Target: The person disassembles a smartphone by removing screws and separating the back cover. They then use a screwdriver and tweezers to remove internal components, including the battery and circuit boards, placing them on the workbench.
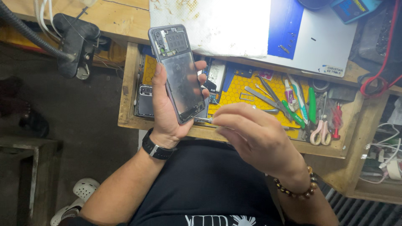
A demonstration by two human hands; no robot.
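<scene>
Above the open drawer's (130,83) front edge, the left hand (165,111) clasps an opened phone (178,73) — long axis upright, camera end up. Right hand (255,136) pinches a thin metal tool (204,120) — tip at the phone's bottom edge.

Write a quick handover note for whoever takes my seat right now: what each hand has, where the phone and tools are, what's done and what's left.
Left hand: gripping the opened phone upright over the drawer, back cover off, insides showing.
Right hand: pinching a thin metal tool, its tip at the phone's lower edge.
Drawer: yellow mat with tweezers, green-handled screwdrivers, pink-handled scissors; a second dark phone lies at its left end.
Done: back cover is off.
Left: whatever the tool is working at the lower edge; how far that has got cannot be seen.
</scene>
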